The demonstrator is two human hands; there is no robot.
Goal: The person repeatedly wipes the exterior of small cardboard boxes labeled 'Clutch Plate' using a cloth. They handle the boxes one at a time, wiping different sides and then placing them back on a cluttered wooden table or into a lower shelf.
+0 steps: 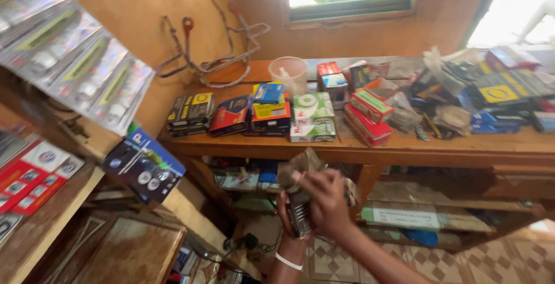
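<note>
Both hands are seen low in the middle of the view, raised in front of a wooden counter; the left hand [291, 217], with a pale band at its wrist, is wrapped from below around a small dark boxed item [299, 217], its fingers closed on the pack's lower part; the right hand [327, 200] is laid over the same pack from the right, fingers curled shut against its upper front, and a crumpled brownish cloth [300, 167] is bunched above the hands, touching the top of the pack; which hand has the cloth pinched cannot be told. The pack is held upright, in the air, just below the front edge of the wooden counter [451, 148]; on that counter lie stacks of small boxes, among them a green and white box [313, 116], red boxes [367, 123] and a black and yellow stack [191, 112]; a translucent plastic cup [288, 73] stands behind them near the wall. To the left, a blue carded pack [144, 165] hangs off a shelf edge, well apart from the hands; patterned floor tiles [329, 261] are seen beneath the arms.
</note>
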